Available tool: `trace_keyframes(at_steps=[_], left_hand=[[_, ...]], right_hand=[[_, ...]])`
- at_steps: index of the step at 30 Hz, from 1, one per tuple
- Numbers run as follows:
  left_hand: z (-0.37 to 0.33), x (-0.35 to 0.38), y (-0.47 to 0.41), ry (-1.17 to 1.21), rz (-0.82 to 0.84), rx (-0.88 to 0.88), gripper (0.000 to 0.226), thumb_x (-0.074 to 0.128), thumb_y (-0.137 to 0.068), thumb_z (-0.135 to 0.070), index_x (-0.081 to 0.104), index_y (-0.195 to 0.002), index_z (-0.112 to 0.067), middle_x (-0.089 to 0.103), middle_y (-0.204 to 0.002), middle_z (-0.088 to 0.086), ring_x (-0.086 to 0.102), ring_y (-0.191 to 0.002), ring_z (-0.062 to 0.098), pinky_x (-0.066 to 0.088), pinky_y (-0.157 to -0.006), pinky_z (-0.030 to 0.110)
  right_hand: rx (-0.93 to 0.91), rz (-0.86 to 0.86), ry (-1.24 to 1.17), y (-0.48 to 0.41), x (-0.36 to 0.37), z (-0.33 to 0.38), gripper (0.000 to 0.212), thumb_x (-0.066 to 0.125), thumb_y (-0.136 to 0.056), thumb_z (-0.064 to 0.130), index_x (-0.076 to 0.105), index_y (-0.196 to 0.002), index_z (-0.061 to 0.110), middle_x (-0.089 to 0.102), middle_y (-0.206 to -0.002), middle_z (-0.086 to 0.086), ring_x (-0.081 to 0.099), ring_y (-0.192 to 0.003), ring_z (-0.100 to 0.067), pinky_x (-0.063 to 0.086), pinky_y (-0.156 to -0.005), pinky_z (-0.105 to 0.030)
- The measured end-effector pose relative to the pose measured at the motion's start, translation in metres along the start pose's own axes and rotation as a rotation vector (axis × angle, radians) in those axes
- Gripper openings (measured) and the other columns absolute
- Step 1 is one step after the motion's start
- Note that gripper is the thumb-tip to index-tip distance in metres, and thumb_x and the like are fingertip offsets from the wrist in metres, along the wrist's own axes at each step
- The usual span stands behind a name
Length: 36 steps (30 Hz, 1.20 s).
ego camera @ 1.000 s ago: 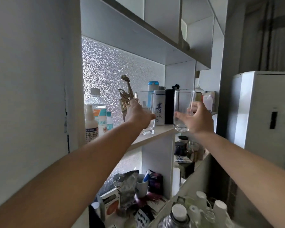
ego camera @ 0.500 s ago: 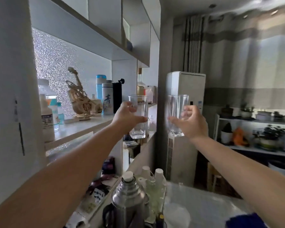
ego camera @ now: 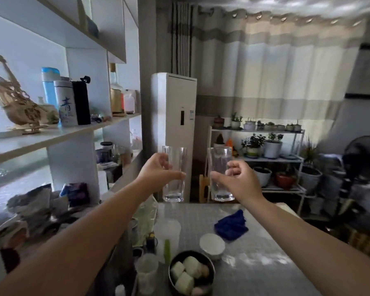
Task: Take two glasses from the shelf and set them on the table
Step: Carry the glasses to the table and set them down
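Carry step: left hand (ego camera: pixel 158 171) fingers wrapped on one glass (ego camera: pixel 174 176), right hand (ego camera: pixel 236 180) pinching the other glass (ego camera: pixel 220 174). Both upright over table (ego camera: pixel 265 242). Next: lower onto bare spot, clear of cloth (ego camera: pixel 231 226) & bowls (ego camera: pixel 212 245).

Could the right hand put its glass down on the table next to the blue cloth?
Probably yes. The right hand holds its clear drinking glass upright above the grey table's far edge, and the bare patch beside the crumpled blue cloth looks open below it.
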<state>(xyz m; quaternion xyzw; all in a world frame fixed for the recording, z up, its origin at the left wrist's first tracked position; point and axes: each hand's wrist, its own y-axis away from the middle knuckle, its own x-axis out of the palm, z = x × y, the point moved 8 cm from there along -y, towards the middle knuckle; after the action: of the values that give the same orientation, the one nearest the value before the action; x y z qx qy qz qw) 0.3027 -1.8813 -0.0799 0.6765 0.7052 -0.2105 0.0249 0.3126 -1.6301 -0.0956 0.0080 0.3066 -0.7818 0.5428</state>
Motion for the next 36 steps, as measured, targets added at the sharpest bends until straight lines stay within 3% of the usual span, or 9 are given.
trace_keyframes(at_steps=[4,7,11,20,22,26,30,36], left_hand=[[0.008,0.049,0.017,0.027,0.093,-0.041,0.085,0.088,-0.056,-0.025,0.044,-0.128,-0.016,0.062,-0.104,0.007,0.063,-0.094,0.022,0.055,-0.085,0.04],[0.007,0.095,0.029,0.034,0.133,-0.044,0.083,0.087,-0.058,-0.023,0.044,-0.129,-0.017,0.06,-0.106,0.004,0.061,-0.093,0.018,0.052,-0.072,0.028],[0.008,0.164,0.038,0.069,0.192,-0.078,0.079,0.086,-0.059,-0.022,0.045,-0.127,-0.018,0.061,-0.1,-0.002,0.061,-0.09,0.012,0.049,-0.072,0.025],[0.008,0.306,0.05,0.133,0.206,-0.193,0.071,0.083,-0.063,-0.02,0.046,-0.124,-0.019,0.06,-0.106,0.001,0.062,-0.09,0.013,0.047,-0.064,0.023],[0.008,0.335,0.051,0.162,0.213,-0.216,0.074,0.083,-0.063,-0.018,0.045,-0.126,-0.019,0.061,-0.105,0.002,0.064,-0.09,0.015,0.051,-0.067,0.026],[0.019,0.382,0.049,0.184,0.249,-0.275,0.074,0.082,-0.063,-0.018,0.044,-0.127,-0.016,0.062,-0.108,0.007,0.065,-0.096,0.023,0.053,-0.087,0.043],[0.037,0.416,0.043,0.138,0.253,-0.3,0.065,0.083,-0.062,-0.018,0.047,-0.117,-0.021,0.062,-0.101,0.003,0.064,-0.091,0.019,0.053,-0.083,0.038],[0.064,0.456,0.023,0.084,0.304,-0.332,0.081,0.084,-0.061,-0.026,0.044,-0.131,-0.016,0.06,-0.108,0.002,0.06,-0.096,0.018,0.051,-0.085,0.036]], right_hand=[[0.065,-0.024,-0.001,0.022,-0.038,-0.035,0.064,0.076,-0.056,0.063,0.055,-0.106,0.028,0.061,-0.09,0.011,0.058,-0.08,-0.003,0.042,-0.059,-0.023],[0.079,-0.021,-0.008,0.034,-0.064,-0.063,0.064,0.074,-0.054,0.065,0.056,-0.104,0.03,0.062,-0.09,0.011,0.059,-0.083,-0.004,0.045,-0.064,-0.025],[0.114,-0.03,-0.014,0.039,-0.107,-0.104,0.063,0.078,-0.054,0.061,0.057,-0.104,0.028,0.062,-0.089,0.009,0.061,-0.081,-0.008,0.045,-0.064,-0.024],[0.211,-0.043,-0.011,0.029,-0.21,-0.209,0.066,0.074,-0.052,0.065,0.055,-0.104,0.03,0.061,-0.09,0.01,0.06,-0.082,-0.007,0.046,-0.063,-0.024],[0.255,-0.023,-0.044,0.029,-0.223,-0.235,0.066,0.075,-0.051,0.065,0.055,-0.104,0.03,0.061,-0.09,0.007,0.06,-0.083,-0.009,0.046,-0.064,-0.024],[0.301,0.015,-0.032,0.03,-0.243,-0.279,0.06,0.077,-0.055,0.061,0.054,-0.103,0.031,0.061,-0.091,0.007,0.06,-0.082,-0.008,0.047,-0.064,-0.023],[0.352,0.032,-0.018,0.033,-0.253,-0.318,0.063,0.076,-0.054,0.063,0.055,-0.104,0.031,0.061,-0.091,0.008,0.06,-0.083,-0.007,0.048,-0.065,-0.023],[0.414,0.055,0.025,0.027,-0.254,-0.366,0.063,0.077,-0.057,0.06,0.054,-0.108,0.029,0.062,-0.093,0.008,0.06,-0.085,-0.008,0.055,-0.073,-0.033]])
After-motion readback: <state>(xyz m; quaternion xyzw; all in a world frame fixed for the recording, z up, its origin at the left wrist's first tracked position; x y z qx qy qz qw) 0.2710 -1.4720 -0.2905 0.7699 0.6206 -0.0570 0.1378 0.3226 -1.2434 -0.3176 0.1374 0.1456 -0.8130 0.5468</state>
